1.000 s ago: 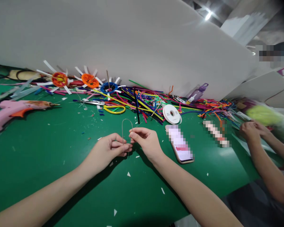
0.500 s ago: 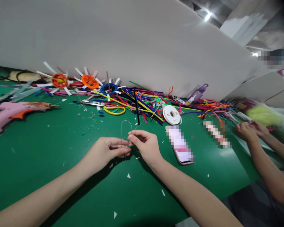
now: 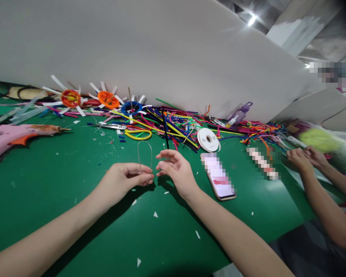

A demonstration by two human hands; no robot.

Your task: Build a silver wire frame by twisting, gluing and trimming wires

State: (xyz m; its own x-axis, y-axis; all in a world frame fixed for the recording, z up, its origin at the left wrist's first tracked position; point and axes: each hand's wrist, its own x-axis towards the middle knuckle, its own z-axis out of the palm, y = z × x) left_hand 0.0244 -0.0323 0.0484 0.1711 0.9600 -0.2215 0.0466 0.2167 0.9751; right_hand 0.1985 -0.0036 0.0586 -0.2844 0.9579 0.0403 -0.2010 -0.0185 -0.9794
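A thin wire loop (image 3: 145, 142) stands up from my left hand (image 3: 123, 179), whose thumb and fingers pinch its lower ends. My right hand (image 3: 177, 171) hovers just to the right with its fingers curved and apart, nothing visible between them. The two hands are close together but not touching. Beyond them lie scissors with yellow handles (image 3: 138, 134) and a heap of coloured pipe cleaners (image 3: 175, 125). A white ribbon spool (image 3: 208, 140) leans in front of the heap.
On the green table (image 3: 83, 238) a pink glue gun (image 3: 17, 136) lies left. A phone (image 3: 219, 177) is right of my hand, near a purple bottle (image 3: 240, 114). Orange (image 3: 108, 100) and blue (image 3: 132, 108) round pieces with white strips stand behind. A co-worker's hands (image 3: 302, 159) are far right.
My right hand has let go of the wire loop and its fingers have opened. My left hand has moved slightly left and up with the loop.
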